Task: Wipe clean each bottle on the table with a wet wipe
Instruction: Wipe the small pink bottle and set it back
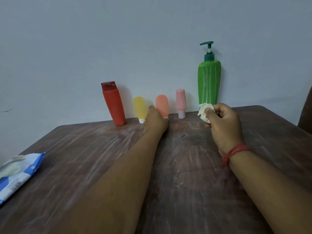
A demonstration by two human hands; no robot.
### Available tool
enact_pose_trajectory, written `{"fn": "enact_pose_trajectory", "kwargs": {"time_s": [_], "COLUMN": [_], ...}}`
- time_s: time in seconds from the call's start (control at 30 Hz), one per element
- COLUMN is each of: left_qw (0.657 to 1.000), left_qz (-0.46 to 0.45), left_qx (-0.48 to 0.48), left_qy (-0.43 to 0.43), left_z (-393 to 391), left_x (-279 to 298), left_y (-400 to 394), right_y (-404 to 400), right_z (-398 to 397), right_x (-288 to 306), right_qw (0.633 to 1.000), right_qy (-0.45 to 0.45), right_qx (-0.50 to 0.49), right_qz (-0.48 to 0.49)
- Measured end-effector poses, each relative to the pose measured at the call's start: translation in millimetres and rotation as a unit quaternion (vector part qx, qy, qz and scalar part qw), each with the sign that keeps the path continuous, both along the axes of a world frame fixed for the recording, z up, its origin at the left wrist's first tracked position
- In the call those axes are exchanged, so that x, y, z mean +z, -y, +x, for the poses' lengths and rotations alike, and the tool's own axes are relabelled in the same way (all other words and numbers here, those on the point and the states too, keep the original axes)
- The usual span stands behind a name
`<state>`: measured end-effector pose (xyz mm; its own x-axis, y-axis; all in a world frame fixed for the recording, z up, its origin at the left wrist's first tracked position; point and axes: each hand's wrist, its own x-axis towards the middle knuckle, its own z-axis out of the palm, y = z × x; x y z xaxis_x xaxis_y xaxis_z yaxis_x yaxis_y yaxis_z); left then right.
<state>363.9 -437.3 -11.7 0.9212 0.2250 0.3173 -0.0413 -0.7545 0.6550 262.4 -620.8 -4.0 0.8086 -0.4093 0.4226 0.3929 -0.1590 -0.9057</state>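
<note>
Pale wall backs a dusty brown bench (pixel 168 166). On it, the right hand (pixel 224 125) clenches a crumpled wipe (pixel 203 112) just before the foot of the green pump bottle (pixel 209 81). The left hand (pixel 156 121) reaches between the yellow tube (pixel 139 107) and orange tube (pixel 162 105), touching the orange one; whether it grasps anything I cannot tell. A pink tube (pixel 181 100) and red bottle (pixel 113 103) stand in the same row by the wall, the wipe pack (pixel 16 171) lying far left. How many bottles are already clean cannot be judged; streaks show on the green and pink ones.
</note>
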Motion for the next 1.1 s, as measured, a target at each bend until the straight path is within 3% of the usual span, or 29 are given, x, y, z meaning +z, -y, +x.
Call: {"fn": "enact_pose_trajectory", "kwargs": {"time_s": [1.1], "left_qw": [0.999], "left_qz": [0.045], "left_qx": [-0.017], "left_qy": [0.026], "left_z": [8.7], "left_x": [-2.3], "left_y": [4.3], "right_y": [-0.7], "right_z": [-1.2], "right_x": [-1.1], "right_qw": [0.999], "right_qy": [0.002], "right_qx": [0.008], "right_qz": [0.033]}}
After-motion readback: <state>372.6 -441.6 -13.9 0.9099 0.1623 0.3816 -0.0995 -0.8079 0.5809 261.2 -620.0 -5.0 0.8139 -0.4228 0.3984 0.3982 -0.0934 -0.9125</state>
